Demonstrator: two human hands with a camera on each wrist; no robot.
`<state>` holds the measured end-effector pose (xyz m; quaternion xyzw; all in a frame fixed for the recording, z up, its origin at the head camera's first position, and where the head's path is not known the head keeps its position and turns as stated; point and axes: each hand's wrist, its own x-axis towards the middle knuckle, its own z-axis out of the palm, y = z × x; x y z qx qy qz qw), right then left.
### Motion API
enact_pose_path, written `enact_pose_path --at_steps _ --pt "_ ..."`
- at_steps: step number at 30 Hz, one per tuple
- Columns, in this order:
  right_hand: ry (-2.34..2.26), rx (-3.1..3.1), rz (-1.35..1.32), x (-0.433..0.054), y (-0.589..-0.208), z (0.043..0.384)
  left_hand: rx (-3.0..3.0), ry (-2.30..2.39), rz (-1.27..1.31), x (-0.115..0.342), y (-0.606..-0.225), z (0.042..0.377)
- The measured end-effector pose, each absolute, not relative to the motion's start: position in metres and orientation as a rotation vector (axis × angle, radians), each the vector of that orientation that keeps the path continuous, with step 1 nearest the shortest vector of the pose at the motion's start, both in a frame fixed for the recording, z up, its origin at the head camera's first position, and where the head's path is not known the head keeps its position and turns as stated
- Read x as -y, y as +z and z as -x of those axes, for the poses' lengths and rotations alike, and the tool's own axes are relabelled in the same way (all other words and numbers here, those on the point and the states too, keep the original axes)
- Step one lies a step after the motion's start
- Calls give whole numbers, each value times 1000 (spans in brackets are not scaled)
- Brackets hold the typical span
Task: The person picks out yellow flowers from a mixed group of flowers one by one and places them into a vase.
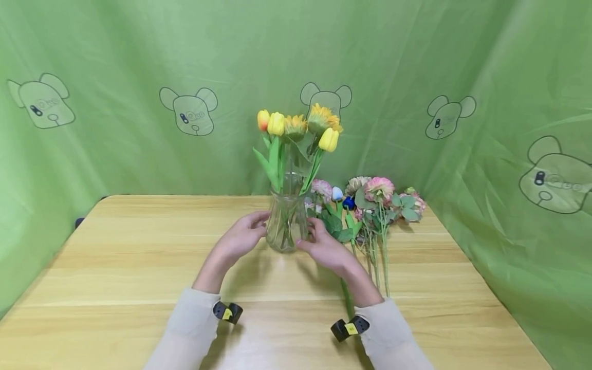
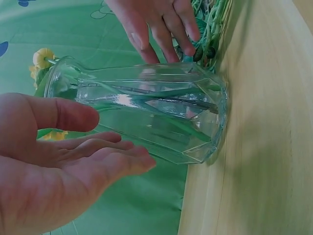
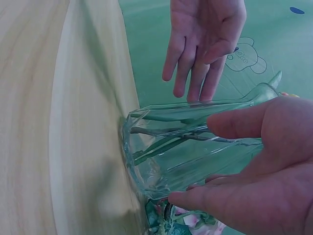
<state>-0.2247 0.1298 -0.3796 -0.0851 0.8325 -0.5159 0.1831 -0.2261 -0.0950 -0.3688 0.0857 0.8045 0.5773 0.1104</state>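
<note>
A clear glass vase [image 1: 283,234] stands upright on the table, holding yellow tulips [image 1: 329,140], an orange-tinged tulip [image 1: 263,121] and sunflowers [image 1: 322,119]. Their green stems cross inside the glass [image 2: 186,128]. To the left of the vase is my left hand [image 1: 242,235], fingers extended close to its side. My right hand [image 1: 327,251] is at the opposite side, thumb in front of the glass [image 3: 239,122] and fingers loosely extended beside it. Neither hand is curled round the vase; whether the fingertips touch it is hard to tell.
Pink flowers [image 1: 379,190], a white-and-blue tulip [image 1: 337,193] and a dark blue flower [image 1: 349,203] lie on the wooden table [image 1: 152,246] right of the vase, stems toward the front. A green curtain [image 1: 231,51] with bear-head drawings surrounds the back and sides.
</note>
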Motion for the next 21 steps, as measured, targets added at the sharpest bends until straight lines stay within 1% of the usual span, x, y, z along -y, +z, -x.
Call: enact_pose_path --at_steps 8,21 --pt "-1408 -2379 272 -131 -380 226 -2349 1659 -330 91 -372 229" --pt "-1434 -2341 270 -130 -382 228 -2339 1670 -278 89 -377 230"
